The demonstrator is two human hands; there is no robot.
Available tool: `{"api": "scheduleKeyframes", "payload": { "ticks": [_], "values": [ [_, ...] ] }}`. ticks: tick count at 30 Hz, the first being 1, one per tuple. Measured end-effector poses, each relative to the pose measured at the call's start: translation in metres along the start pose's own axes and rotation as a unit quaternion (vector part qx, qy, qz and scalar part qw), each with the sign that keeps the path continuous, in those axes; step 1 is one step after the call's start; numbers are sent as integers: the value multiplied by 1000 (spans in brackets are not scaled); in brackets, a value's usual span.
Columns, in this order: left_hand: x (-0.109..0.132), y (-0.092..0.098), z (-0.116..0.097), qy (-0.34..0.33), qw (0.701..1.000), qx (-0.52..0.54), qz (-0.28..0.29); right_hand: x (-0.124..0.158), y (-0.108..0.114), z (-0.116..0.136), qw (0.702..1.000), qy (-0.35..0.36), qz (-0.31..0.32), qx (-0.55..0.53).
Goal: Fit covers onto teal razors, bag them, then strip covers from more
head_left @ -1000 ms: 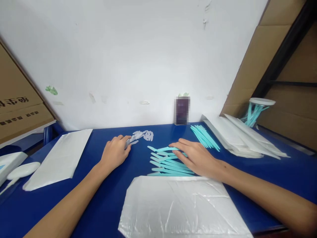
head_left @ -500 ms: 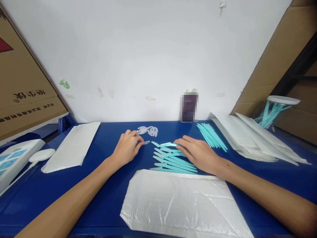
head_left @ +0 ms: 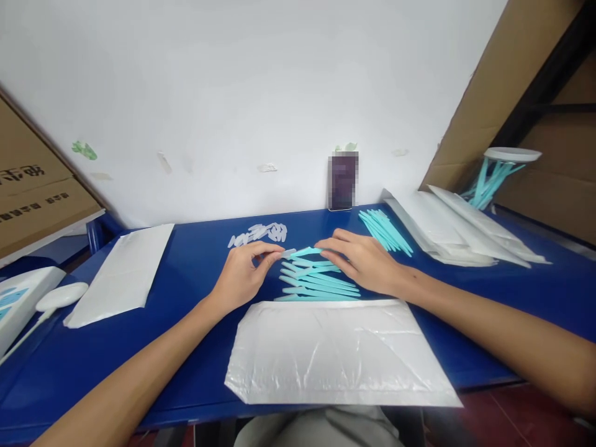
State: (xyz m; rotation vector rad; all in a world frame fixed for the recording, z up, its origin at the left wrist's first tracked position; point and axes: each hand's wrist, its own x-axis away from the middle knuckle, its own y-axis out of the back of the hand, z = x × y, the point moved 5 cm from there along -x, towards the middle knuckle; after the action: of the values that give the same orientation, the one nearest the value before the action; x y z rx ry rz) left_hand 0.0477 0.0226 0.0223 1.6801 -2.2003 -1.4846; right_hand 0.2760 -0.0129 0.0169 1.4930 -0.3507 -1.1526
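Note:
Between thumb and fingertips, my left hand [head_left: 242,271] pinches a small translucent blade cap [head_left: 289,253]. My right hand [head_left: 361,257] is closed on the handle of a teal eyebrow razor [head_left: 305,251], its blade end pointing left. Cap and razor tip meet end to end; whether the blade is inside the cap I cannot tell. Just below lie several more teal razors [head_left: 321,287], fanned in a loose pile with blade ends to the left. Behind my left hand is a heap of translucent caps [head_left: 261,233]. A second pile of teal razors [head_left: 385,233] rests beyond my right hand.
A silvery padded bag [head_left: 335,357] lies along the front of the blue table [head_left: 186,347]. White bags lie at left [head_left: 128,270] and right [head_left: 437,233]. A lidded clear container of teal sticks [head_left: 493,177] stands at far right. A pixelated dark phone-like object [head_left: 343,180] leans against the wall.
My left hand has lifted the cap from the table and brought it right to the razor tip. My right hand still grips the razor. The camera view has shifted and tilted.

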Motion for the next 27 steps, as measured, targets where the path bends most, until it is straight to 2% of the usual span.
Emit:
{"api": "scheduleKeyframes", "payload": {
  "ticks": [10, 17, 23, 27],
  "values": [
    [1, -2, 7, 39, 994, 101, -30, 2, 2, -1, 1000, 10, -13, -3],
    [3, -9, -1, 27, 998, 61, -5, 1, 1, -2, 1000, -4, -17, -1],
    [3, -6, 5, 34, 996, 66, -47, 1, 4, 0, 999, -7, -31, 16],
    [3, -5, 4, 32, 996, 73, -36, 1, 8, 1, 999, 6, -46, 0]
  ]
}}
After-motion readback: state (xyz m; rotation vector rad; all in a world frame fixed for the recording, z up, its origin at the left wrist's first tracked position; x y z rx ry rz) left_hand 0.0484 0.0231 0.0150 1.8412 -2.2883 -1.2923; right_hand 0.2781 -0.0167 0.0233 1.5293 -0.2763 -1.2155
